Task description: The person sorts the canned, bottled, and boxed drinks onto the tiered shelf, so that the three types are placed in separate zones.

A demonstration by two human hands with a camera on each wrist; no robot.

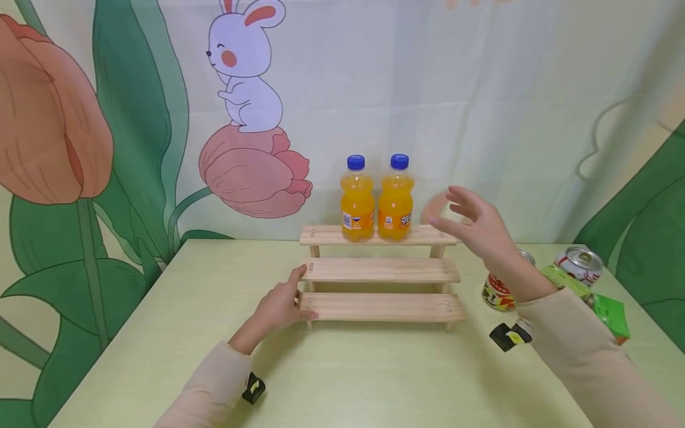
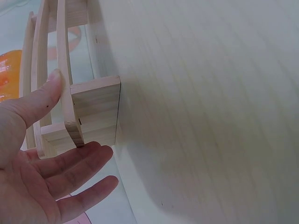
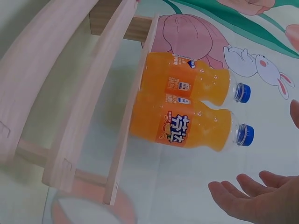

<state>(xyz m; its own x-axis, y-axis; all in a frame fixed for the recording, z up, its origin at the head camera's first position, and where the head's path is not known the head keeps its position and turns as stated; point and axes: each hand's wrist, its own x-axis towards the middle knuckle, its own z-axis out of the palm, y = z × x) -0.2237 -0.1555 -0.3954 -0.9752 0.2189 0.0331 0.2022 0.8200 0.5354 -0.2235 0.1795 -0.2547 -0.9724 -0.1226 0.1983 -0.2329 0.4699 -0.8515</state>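
Note:
A three-step wooden display rack (image 1: pixel 380 307) stands on the table. My left hand (image 1: pixel 277 304) holds its left end, the thumb (image 2: pixel 46 100) on the face of the lowest board and the fingers around the board's end. Two bottles of orange soda (image 1: pixel 357 205) with blue caps stand side by side on the top step. The right-hand bottle (image 3: pixel 180 126) shows its orange label toward the right wrist camera. My right hand (image 1: pixel 481 229) is raised in the air just right of the bottles, fingers spread and loosely bent, apart from them and holding nothing.
At the right of the pale table (image 1: pixel 374 380), a red-and-yellow can (image 1: pixel 497 295) stands partly behind my right forearm. A white-and-red can (image 1: pixel 580 266) and a green box (image 1: pixel 611 315) are farther right. A printed curtain (image 1: pixel 508 119) hangs close behind the rack.

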